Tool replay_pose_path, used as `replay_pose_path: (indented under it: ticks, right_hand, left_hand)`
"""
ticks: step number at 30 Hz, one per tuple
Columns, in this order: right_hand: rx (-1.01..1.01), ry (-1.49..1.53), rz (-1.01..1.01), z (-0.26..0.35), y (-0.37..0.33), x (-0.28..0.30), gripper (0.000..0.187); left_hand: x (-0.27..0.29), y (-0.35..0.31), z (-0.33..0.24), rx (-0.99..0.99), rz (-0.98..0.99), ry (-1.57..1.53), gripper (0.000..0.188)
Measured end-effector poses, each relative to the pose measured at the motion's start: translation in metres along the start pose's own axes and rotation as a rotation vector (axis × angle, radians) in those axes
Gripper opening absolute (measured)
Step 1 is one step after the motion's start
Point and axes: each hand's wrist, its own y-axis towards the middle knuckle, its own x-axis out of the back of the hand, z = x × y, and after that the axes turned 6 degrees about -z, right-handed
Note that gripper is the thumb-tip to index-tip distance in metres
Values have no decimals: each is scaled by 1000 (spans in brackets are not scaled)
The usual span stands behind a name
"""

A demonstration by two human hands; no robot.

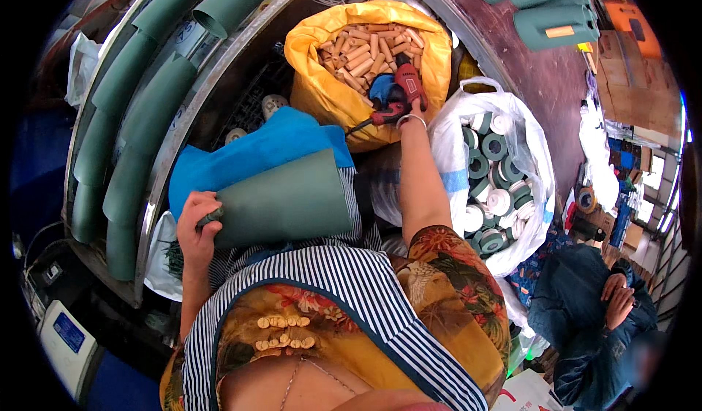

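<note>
A dark green tapered tube [285, 199] lies across my lap on a blue cloth [252, 155]. My left hand [199, 224] is curled round its narrow left end, fingers wrapped over the edge. My right arm reaches forward to a yellow sack [311, 107] full of short orange-brown cylindrical pegs [362, 53]. Over the sack's near rim, my right hand [414, 112] grips a red and black power drill [411, 83], its thin tip pointing left. The drill's body partly hides the fingers. Something blue [382, 89] shows beside the drill.
Right of the yellow sack stands a white bag [457, 129] of green and white ring-shaped parts [497, 170]. A metal-edged rack [172, 148] with green tubes [142, 118] curves along the left. More green pieces [556, 23] lie at far right. A person [585, 316] sits at lower right, hands together.
</note>
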Motion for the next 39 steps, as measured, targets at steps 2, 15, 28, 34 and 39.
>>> replay_pose_path:
  ticks: [2,15,28,34,39]
  right_hand:
    - [-153,129,159,4,31,10,50]
    - [1104,-593,-143,52,-131,17,53]
    - [122,-380,1113,94,-347,237,76]
    - [-87,-672,1093,105,-388,223,67]
    - [-125,-779,1049,109,-394,204,65]
  left_hand:
    - [3,-2,9,-8,21,-41,41]
    - [-14,-11,-12,-74,-12,11,34]
    - [-20,-48,9,-116,-19,112,28]
    - [-30,-67,10,-170,-62,180,28]
    - [-35,-72,13,-169,-116,213,25]
